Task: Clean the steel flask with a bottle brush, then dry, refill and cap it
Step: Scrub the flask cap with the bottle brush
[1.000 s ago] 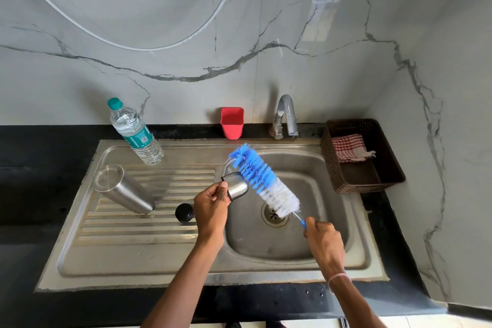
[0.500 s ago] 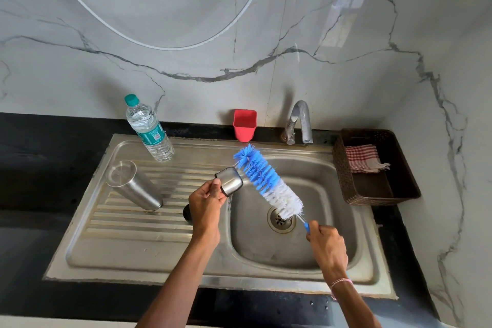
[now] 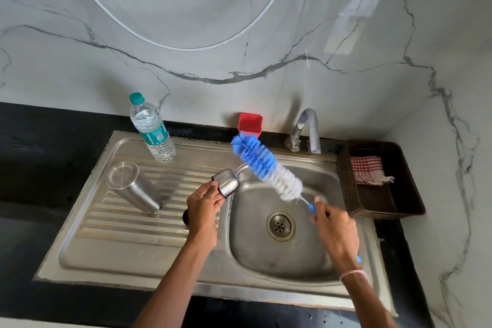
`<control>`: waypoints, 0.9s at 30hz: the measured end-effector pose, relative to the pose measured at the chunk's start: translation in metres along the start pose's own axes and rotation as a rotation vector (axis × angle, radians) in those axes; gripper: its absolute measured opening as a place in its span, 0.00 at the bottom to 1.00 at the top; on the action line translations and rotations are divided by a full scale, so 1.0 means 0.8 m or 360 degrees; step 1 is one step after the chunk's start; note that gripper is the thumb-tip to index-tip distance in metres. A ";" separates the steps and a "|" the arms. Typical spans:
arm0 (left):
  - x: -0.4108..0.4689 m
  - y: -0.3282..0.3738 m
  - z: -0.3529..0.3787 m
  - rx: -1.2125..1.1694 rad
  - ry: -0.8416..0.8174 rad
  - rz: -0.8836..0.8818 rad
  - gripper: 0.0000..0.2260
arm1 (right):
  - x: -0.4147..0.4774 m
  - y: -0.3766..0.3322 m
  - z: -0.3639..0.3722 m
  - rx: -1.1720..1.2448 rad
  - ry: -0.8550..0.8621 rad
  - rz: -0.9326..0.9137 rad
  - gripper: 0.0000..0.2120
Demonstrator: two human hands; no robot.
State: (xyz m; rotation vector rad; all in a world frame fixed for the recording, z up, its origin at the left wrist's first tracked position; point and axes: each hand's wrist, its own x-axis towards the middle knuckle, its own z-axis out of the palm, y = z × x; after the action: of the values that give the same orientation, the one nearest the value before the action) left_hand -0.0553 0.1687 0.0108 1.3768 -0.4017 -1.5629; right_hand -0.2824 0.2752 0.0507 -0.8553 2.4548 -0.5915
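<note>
Left hand [image 3: 203,201]: grips cap [image 3: 226,183] over sink [image 3: 279,261].
Right hand [image 3: 334,229]: grips brush [image 3: 266,168] handle.
Technique: I'd turn the cap's mouth to the bristles — seat them, then twist.

White marble walls [image 3: 186,8], grey veins; black countertop [image 3: 40,146]; steel sink [image 3: 119,256] inset, tap [image 3: 308,125] at back; daylit.

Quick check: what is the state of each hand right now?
Left hand: closed, holding the steel flask cap.
Right hand: closed, gripping the bottle brush by its handle.
</note>
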 end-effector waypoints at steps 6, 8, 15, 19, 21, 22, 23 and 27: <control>0.017 0.032 0.017 -0.0162 -0.0045 -0.0051 0.08 | 0.020 -0.100 -0.070 -0.0307 0.0170 -0.0580 0.09; 0.021 0.037 0.018 -0.0189 -0.0056 -0.0057 0.09 | 0.029 -0.135 -0.092 -0.0524 0.0206 -0.0725 0.10; 0.034 0.029 0.011 -0.0190 -0.0031 -0.0098 0.09 | 0.098 -0.245 -0.115 -0.1368 0.0614 -0.1186 0.12; 0.040 0.027 0.005 -0.0233 -0.0018 -0.0113 0.10 | 0.111 -0.312 -0.106 -0.1742 0.0696 -0.1328 0.06; 0.040 0.029 0.001 -0.0238 -0.0025 -0.0121 0.09 | 0.116 -0.333 -0.098 -0.1844 0.0700 -0.1399 0.06; 0.040 0.031 -0.001 -0.0246 -0.0039 -0.0121 0.08 | 0.118 -0.340 -0.094 -0.1873 0.0691 -0.1427 0.06; 0.040 0.032 -0.003 -0.0251 -0.0055 -0.0119 0.08 | 0.121 -0.344 -0.091 -0.1894 0.0689 -0.1442 0.07; 0.047 0.034 -0.012 -0.0278 -0.0032 -0.0116 0.08 | 0.129 -0.355 -0.085 -0.1952 0.0700 -0.1429 0.07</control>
State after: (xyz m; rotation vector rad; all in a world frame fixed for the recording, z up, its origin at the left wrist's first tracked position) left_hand -0.0303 0.1290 0.0073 1.2540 -0.2235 -1.6319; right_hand -0.2624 0.0209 0.2260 -2.5577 2.5614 0.7086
